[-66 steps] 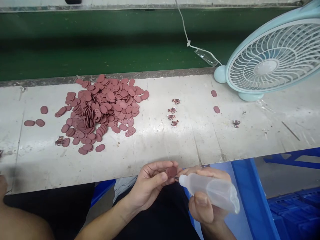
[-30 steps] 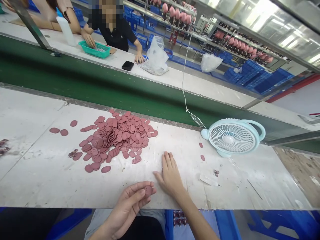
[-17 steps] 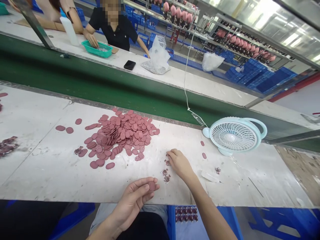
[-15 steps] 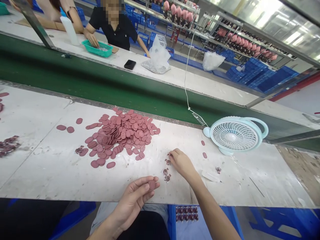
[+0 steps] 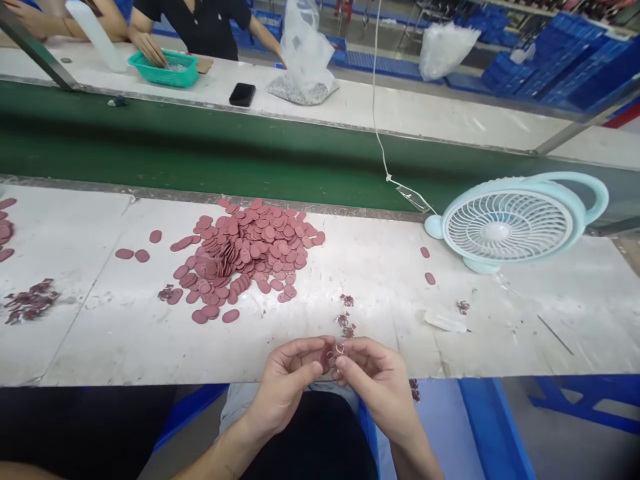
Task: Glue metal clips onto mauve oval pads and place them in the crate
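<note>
Near the front edge of the white table, my left hand (image 5: 293, 380) pinches a reddish oval disc (image 5: 327, 358) between thumb and fingers. Close against it, my right hand (image 5: 373, 377) grips a small shiny metal-like piece (image 5: 341, 349) at its fingertips. The two hands meet at the disc, and their fingers partly hide both parts. Beyond them lie small clusters of dark red and silvery pieces (image 5: 345, 321). A big heap of reddish oval discs (image 5: 250, 247) spreads to the left of these clusters.
A light blue fan (image 5: 507, 227) stands at the right, with a white tube (image 5: 445, 321) before it. A green belt (image 5: 200, 147) runs behind the table (image 5: 150, 347). Across it, a person's hand reaches into a green basket (image 5: 173, 77). A blue bin (image 5: 493, 413) is below the edge.
My right hand has left the small clusters and come back to my left hand, now with a small piece at its fingertips. The view has tilted downward.
</note>
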{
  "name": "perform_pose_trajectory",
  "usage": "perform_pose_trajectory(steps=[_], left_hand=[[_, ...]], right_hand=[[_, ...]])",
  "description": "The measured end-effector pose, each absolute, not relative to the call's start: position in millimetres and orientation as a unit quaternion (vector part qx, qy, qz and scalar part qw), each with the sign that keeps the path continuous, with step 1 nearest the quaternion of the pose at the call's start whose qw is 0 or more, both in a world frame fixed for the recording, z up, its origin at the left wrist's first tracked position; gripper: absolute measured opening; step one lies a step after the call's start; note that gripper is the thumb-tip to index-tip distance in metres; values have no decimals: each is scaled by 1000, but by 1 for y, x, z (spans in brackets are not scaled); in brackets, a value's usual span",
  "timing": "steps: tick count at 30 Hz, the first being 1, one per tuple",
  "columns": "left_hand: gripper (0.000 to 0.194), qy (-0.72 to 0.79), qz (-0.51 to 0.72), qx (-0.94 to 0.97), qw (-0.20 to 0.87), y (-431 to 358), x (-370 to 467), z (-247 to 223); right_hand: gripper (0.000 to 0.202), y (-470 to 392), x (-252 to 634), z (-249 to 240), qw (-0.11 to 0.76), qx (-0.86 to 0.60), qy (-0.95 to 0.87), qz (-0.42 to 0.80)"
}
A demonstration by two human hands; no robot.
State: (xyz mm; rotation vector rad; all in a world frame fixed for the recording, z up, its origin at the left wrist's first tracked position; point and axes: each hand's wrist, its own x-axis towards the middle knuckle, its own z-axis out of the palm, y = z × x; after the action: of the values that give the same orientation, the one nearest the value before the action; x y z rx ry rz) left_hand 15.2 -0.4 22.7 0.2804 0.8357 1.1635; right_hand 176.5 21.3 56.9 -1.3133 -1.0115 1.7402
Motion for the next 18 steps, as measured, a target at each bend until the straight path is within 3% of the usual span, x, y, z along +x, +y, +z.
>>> perform_pose_trajectory(steps=[18], left_hand=[[10, 421, 521, 161, 724, -4, 23, 25]], right_hand=[[19, 27, 187, 59, 305, -506, -436, 680]])
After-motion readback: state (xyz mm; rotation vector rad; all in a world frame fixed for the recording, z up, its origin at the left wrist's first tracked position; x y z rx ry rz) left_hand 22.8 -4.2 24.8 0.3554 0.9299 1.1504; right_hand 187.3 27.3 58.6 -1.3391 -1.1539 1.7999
